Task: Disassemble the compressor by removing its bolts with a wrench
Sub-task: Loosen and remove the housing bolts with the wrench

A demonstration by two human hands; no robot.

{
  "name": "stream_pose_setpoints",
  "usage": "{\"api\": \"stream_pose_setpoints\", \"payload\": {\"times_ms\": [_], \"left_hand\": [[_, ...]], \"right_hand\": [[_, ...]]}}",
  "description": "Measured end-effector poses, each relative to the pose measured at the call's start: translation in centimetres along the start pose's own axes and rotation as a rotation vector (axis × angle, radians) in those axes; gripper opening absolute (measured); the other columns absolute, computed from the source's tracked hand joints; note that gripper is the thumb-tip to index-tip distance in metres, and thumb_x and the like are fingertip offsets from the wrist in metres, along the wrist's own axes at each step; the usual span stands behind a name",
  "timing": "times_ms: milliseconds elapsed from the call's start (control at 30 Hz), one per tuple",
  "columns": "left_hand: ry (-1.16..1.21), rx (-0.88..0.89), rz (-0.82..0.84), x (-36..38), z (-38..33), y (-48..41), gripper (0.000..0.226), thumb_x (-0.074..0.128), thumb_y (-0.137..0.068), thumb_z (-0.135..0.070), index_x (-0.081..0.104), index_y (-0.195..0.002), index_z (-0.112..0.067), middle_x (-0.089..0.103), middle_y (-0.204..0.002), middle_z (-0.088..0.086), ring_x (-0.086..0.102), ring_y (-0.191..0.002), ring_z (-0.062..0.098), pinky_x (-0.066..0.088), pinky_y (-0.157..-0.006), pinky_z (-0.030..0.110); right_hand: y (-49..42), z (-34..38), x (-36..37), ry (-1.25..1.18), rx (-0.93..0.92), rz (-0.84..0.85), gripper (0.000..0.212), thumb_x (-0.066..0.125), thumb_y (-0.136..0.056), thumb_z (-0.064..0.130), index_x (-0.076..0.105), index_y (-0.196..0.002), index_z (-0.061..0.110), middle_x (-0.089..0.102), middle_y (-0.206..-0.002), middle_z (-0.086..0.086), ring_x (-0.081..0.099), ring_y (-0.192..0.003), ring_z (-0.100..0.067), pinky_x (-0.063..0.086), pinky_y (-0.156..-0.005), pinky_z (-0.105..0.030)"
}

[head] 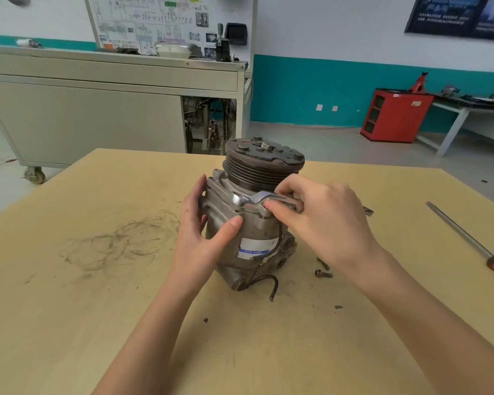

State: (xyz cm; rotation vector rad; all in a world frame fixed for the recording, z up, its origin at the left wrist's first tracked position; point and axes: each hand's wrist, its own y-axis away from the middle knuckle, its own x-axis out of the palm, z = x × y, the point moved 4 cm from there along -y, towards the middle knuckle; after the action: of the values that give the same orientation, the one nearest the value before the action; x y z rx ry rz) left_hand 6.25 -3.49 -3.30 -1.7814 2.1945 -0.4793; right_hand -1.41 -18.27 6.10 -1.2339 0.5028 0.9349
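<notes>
Pale wood table (97,280) fills the view, and the grey compressor (254,229) stands upright at its centre, pulley on top. Left hand (200,232) is at the compressor's nine o'clock, fingers wrapped behind the housing, thumb across the front: a firm hold. Right hand (325,218) is at three o'clock, fingers curled round the wrench (254,199), whose head sits on the upper flange. An orange-handled screwdriver (465,238) lies at the table's three o'clock. Two loose bolts (323,273) rest at the compressor's four o'clock.

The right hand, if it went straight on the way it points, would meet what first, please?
Probably the left hand, which grips the compressor beyond the held wrench; depth is unclear.
</notes>
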Motion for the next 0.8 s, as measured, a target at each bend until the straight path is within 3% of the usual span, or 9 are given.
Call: {"api": "stream_pose_setpoints", "payload": {"times_ms": [200,300,367,467,533,633,700,800], "left_hand": [[0.008,-0.008,0.006,-0.1,0.1,0.1,0.086,0.069,-0.067,-0.052,0.032,-0.144,-0.044,0.04,-0.147,-0.015,0.043,-0.134,0.007,0.039,-0.111,0.044],[-0.012,0.002,-0.001,-0.1,0.0,0.0,0.086,0.069,-0.066,-0.054,0.032,-0.144,-0.046,0.04,-0.146,-0.02,0.042,-0.133,0.001,0.038,-0.112,0.04],[-0.024,0.009,-0.003,-0.1,0.0,0.0,0.086,0.068,-0.066,-0.055,0.031,-0.144,-0.046,0.039,-0.145,-0.023,0.041,-0.132,-0.003,0.037,-0.113,0.035],[-0.024,0.01,0.0,-0.1,0.0,0.1,0.085,0.067,-0.066,-0.057,0.031,-0.142,-0.049,0.038,-0.143,-0.029,0.04,-0.13,-0.008,0.037,-0.11,0.025],[-0.017,0.005,0.001,-0.1,0.0,0.1,0.082,0.067,-0.065,-0.057,0.031,-0.139,-0.053,0.038,-0.142,-0.031,0.041,-0.129,-0.011,0.037,-0.107,0.02],[-0.01,0.006,-0.002,-0.1,0.0,0.1,0.081,0.067,-0.065,-0.057,0.031,-0.138,-0.053,0.038,-0.143,-0.03,0.041,-0.128,-0.011,0.037,-0.104,0.016],[-0.01,0.007,-0.003,-0.1,0.0,0.1,0.082,0.067,-0.066,-0.057,0.031,-0.139,-0.053,0.038,-0.142,-0.031,0.041,-0.128,-0.012,0.037,-0.104,0.016],[-0.012,0.008,-0.001,-0.1,0.0,0.1,0.083,0.067,-0.066,-0.057,0.031,-0.141,-0.051,0.038,-0.143,-0.03,0.041,-0.129,-0.011,0.037,-0.106,0.019]], "right_hand": [[-0.2,0.2,0.1,-0.052,-0.051,0.014,0.022,0.062,-0.089,0.033,0.069,-0.1,0.016,0.066,-0.073,0.003,0.06,-0.07,-0.017,0.049,-0.064,-0.033],[-0.4,-0.7,-0.1,-0.197,-0.047,0.069,0.014,0.065,-0.088,0.023,0.072,-0.095,0.014,0.052,-0.052,0.021,0.052,-0.057,0.0,0.038,-0.055,-0.014],[-0.5,-1.4,-0.6,-0.336,-0.029,0.07,0.008,0.065,-0.088,0.016,0.072,-0.09,0.018,0.046,-0.044,0.02,0.044,-0.047,0.001,0.031,-0.048,-0.009],[-0.5,-2.4,-2.1,-0.679,0.044,-0.14,0.02,0.057,-0.094,0.022,0.069,-0.079,0.027,0.04,-0.044,0.012,0.032,-0.044,-0.003,0.026,-0.044,-0.014],[-0.6,-2.8,-3.5,-0.847,0.035,-0.294,0.033,0.042,-0.099,0.029,0.068,-0.079,0.026,0.04,-0.052,0.005,0.038,-0.051,-0.007,0.034,-0.05,-0.023],[-0.3,-2.7,-4.8,-0.677,-0.122,-0.374,0.044,0.03,-0.101,0.042,0.066,-0.086,0.021,0.059,-0.071,0.002,0.055,-0.068,-0.003,0.044,-0.065,-0.02],[0.2,-2.6,-4.7,-0.647,-0.17,-0.355,0.051,0.032,-0.096,0.052,0.065,-0.087,0.014,0.065,-0.073,-0.001,0.062,-0.058,-0.004,0.049,-0.054,-0.023],[0.9,-1.8,-4.0,-0.659,-0.301,-0.306,0.046,0.042,-0.093,0.046,0.065,-0.088,0.007,0.067,-0.07,-0.005,0.065,-0.053,-0.012,0.051,-0.043,-0.031]]}}
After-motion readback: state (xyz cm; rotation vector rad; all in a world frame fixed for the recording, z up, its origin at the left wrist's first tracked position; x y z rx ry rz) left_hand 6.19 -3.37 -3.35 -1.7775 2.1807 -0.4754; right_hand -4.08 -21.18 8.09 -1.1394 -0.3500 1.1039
